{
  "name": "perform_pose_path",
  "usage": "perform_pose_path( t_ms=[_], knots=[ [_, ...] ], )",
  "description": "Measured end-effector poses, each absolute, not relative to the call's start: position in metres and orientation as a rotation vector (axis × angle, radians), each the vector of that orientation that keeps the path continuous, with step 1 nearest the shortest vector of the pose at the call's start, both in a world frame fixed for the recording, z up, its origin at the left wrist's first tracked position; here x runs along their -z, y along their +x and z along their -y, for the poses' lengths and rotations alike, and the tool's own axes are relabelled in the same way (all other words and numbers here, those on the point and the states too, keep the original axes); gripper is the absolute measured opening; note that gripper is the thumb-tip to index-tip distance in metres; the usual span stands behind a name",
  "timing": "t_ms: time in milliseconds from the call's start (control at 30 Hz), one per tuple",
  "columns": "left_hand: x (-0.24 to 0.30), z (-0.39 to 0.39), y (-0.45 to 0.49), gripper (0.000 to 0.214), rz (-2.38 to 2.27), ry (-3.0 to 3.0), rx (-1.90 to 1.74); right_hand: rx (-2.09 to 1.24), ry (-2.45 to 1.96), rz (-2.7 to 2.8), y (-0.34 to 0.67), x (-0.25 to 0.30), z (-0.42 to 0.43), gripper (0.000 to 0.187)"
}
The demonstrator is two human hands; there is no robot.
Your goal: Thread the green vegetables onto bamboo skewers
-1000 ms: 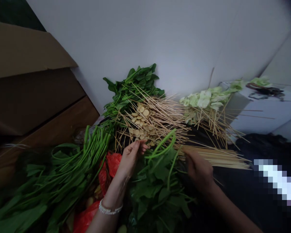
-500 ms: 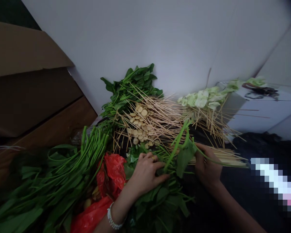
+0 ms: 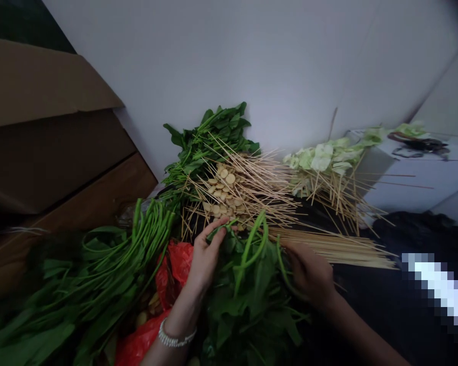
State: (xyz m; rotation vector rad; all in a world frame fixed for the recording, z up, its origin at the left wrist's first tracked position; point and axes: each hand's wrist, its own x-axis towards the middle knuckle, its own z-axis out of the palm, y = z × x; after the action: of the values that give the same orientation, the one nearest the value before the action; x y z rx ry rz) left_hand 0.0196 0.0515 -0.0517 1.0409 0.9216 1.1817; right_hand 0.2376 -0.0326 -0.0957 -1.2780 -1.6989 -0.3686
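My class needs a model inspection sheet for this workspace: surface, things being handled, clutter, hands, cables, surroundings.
Surface: dark covering, visible in patches.
Things: leafy greens between the hands; bare skewers beyond the right hand; pale slices among other skewers.
Clutter: crumpled red plastic bag; another pile of greens on the left.
Hands: left hand pinches a small green piece; right hand is beside the leafy greens, grip unclear.
Cables: thin white strand at far left; cannot tell whether it is a cable.
Surroundings: cardboard box, pale wall.
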Motion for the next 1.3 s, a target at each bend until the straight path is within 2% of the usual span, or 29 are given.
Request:
perform_pose_path(
  t_ms=[200,1300],
  knots=[
    [0.0465,-0.0490,0.0227,0.034,-0.892,0.886,-1.162,0.335,-1.266,1.852,0.2289,0.1057,0.0324,0.030],
    [0.0487,-0.0532,0.0222,0.029,-0.951,0.807,-1.211,0.342,-1.287,1.840,0.2267,0.1034,0.0344,0.033]
  ],
)
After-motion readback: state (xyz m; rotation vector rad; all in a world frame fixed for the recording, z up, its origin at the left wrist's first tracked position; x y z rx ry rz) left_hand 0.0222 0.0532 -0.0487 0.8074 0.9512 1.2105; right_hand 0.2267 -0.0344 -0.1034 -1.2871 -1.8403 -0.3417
